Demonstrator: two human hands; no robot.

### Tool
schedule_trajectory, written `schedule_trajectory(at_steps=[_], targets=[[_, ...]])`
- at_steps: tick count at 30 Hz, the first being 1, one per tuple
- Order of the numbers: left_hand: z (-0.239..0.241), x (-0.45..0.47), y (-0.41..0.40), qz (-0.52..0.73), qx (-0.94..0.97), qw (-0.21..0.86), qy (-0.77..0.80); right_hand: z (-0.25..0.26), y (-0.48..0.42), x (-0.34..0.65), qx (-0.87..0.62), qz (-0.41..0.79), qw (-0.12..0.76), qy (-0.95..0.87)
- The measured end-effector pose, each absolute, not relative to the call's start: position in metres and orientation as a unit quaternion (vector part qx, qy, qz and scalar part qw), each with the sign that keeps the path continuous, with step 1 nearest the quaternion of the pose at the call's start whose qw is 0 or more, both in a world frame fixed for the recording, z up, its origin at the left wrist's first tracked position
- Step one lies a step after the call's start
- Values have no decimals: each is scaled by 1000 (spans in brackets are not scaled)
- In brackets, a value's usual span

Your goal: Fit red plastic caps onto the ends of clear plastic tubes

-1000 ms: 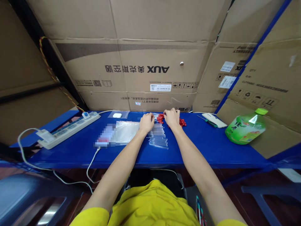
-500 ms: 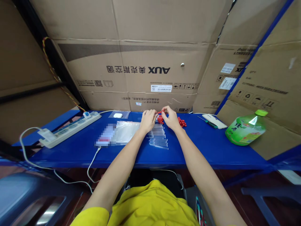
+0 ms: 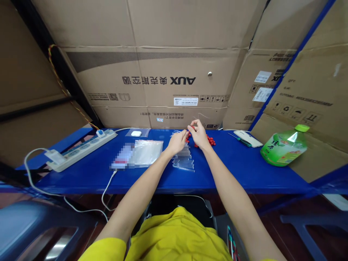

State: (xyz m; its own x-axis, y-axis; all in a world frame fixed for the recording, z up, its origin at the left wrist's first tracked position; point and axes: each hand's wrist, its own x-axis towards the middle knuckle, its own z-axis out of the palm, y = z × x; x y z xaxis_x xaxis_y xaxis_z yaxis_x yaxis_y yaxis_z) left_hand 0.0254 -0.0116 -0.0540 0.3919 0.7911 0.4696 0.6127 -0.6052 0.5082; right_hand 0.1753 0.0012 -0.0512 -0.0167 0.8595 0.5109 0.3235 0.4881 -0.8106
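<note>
My left hand (image 3: 178, 142) is over the top of a row of thin clear plastic tubes (image 3: 183, 161), its thumb and fingertips pinched together. What lies in that pinch is too small to make out. Just beside it, my right hand (image 3: 199, 135) is closed with a small red cap (image 3: 193, 127) between thumb and forefinger. More red pieces show below and between the fingertips, partly hidden by the hands. A loose pile of red caps (image 3: 211, 140) lies at the right hand's outer side.
On the blue table (image 3: 231, 170), clear zip bags (image 3: 148, 154) and a blurred-out phone (image 3: 123, 156) lie left. Behind them is a white case (image 3: 136, 133). A power strip (image 3: 84, 148) stands far left. A screwdriver (image 3: 244, 142) and green bottle (image 3: 284, 146) are right. Cardboard (image 3: 163, 29) walls the back.
My left hand has shifted right, closer to the right hand. The red piece that stretched between both hands now shows only at my right fingertips, which have risen slightly.
</note>
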Motion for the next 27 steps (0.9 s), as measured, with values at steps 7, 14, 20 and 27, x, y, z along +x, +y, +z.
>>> schedule_trajectory(at_steps=[7,14,20,27], targets=[[-54,37,-11,371,809,193,412,-41,-11,181,-500,-9,428,-753],[-57,41,-13,385,787,210,434,-33,-6,189,-568,-132,395,-710],[-61,24,-13,423,768,143,460,-37,4,222,-535,-42,571,-621],[-51,14,-23,489,717,138,478,-37,-7,188,-424,65,631,-647]])
